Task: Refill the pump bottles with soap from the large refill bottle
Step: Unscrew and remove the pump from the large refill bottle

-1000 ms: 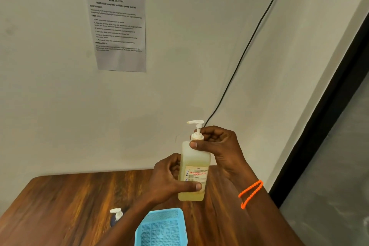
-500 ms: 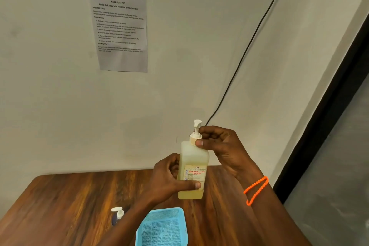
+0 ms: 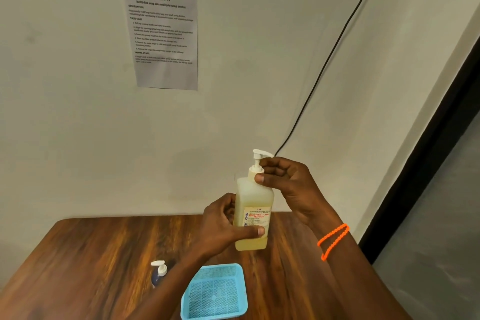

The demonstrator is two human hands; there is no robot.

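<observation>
Pump bottle point(image 3: 254, 218): yellow soap inside, labelled, held upright in the air above the far part of the desk point(image 3: 78, 254), clear of the wood.
Left hand point(image 3: 220, 226): my grip here is wrapped round the lower body, thumb across the front of the label, steadying it.
Right hand point(image 3: 285, 184): grip narrow, thumb and fingers pinching the collar point(image 3: 255, 173) just under the white pump head point(image 3: 261, 154), whose spout points right.
Step in hand: I judge this to be turning the collar (whether loosening or tightening I cannot tell from one view; the bottle looks fairly full).
Next move: calls for a firm hold below while the collar turns, keeping the bottle vertical so nothing spills.
Blue basket point(image 3: 215, 292): on the desk near me, below the held bottle.
Small blue bottle point(image 3: 158, 274): stands left of the basket, just beside my left forearm, with its own white pump.
Refill bottle: not in view.
Wall: printed sheet point(image 3: 163, 36) taped up, black cable point(image 3: 324, 67) running down diagonally.
</observation>
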